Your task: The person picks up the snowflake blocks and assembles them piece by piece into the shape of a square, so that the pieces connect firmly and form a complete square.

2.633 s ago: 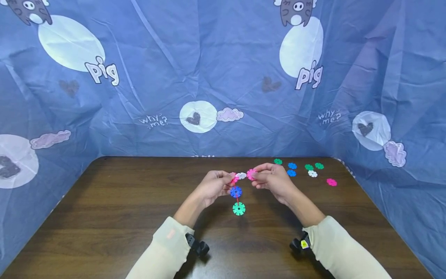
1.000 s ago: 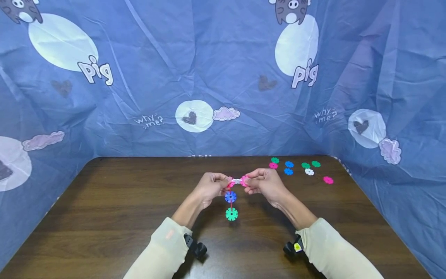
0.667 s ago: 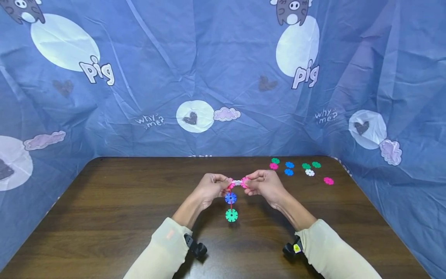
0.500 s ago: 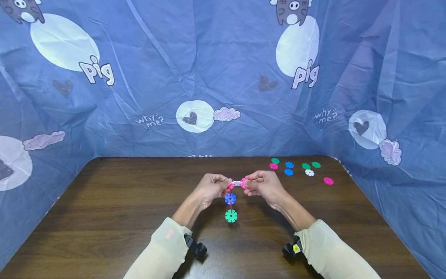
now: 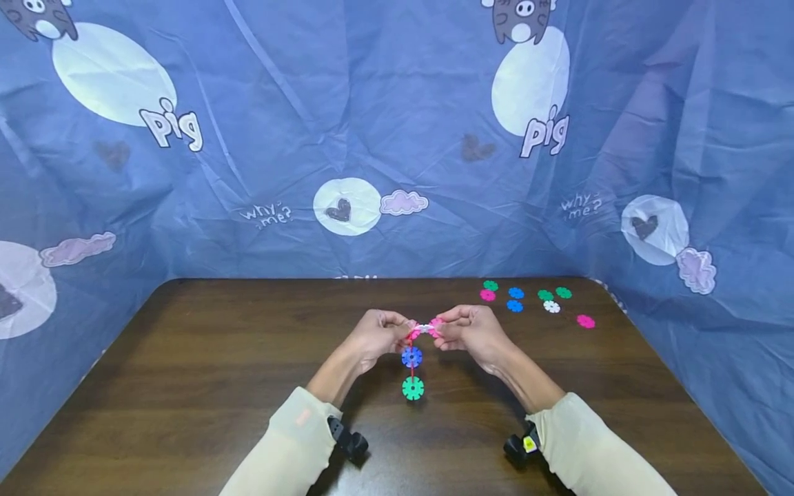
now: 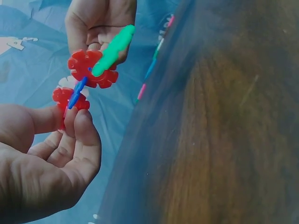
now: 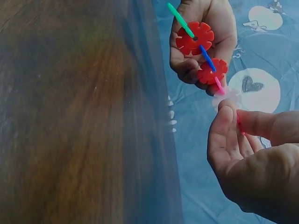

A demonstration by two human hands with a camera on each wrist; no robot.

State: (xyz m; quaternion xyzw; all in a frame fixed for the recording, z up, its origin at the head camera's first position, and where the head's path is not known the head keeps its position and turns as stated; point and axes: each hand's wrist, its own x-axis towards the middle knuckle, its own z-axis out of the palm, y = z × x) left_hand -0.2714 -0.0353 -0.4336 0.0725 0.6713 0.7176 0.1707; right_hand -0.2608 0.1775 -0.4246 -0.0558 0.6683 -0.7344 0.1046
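A: What was nearest?
B: The left sleeve [image 5: 288,441] and the right sleeve [image 5: 595,448], both pale, with the black left wrist camera [image 5: 353,444] and right wrist camera [image 5: 516,449] at their cuffs, over a brown table [image 5: 248,372].

A: And the disc chain [image 5: 406,359]?
B: It was held up above the table, beyond the cuffs. A green chain disc [image 5: 418,390] hung lowest; a lower red disc [image 7: 187,42] linked it to a blue chain disc [image 5: 418,357], and an upper red disc [image 7: 207,74] linked that to the left pink disc [image 5: 413,331].

A: How were the fingers?
B: The left hand [image 5: 375,336] pinched the chain at the left pink disc, thumb against fingertips. The right hand [image 5: 476,333] pinched the right pink disc [image 5: 435,326]. A white chain disc [image 5: 424,329] sat between them; how far the right pink disc was slotted into it, nobody could tell.

A: Farther off?
B: At the table's far right lay loose discs: a pink one [image 5: 586,322], a white one [image 5: 551,307], two blue ones [image 5: 515,306], another pink [image 5: 488,295] touching or just beside a green [image 5: 491,285], and two more greens [image 5: 545,295]. Behind everything hung a blue cloth [image 5: 422,103] printed with pigs and hearts.
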